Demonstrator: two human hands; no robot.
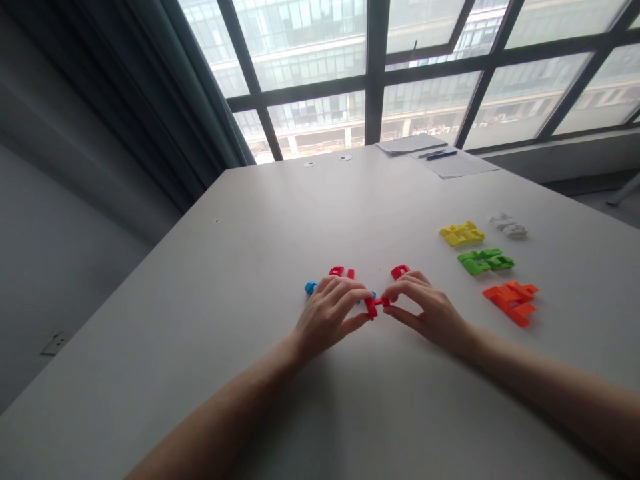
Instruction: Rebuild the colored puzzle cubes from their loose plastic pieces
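Note:
Between the fingertips of both hands are small red plastic pieces. My left hand pinches one red piece between thumb and fingers. My right hand pinches a smaller red piece beside it; they meet at a thin red part, and I cannot tell whether they are joined. Behind the left fingers lie more red pieces, partly covered. A blue piece shows left of that hand, and a bit of blue peeks out between the hands. Another red piece lies just beyond my right fingers.
On the right of the white table sit groups of plastic pieces: yellow, white, green and orange. Papers with a blue pen lie at the far edge by the window. A dark curtain hangs at left.

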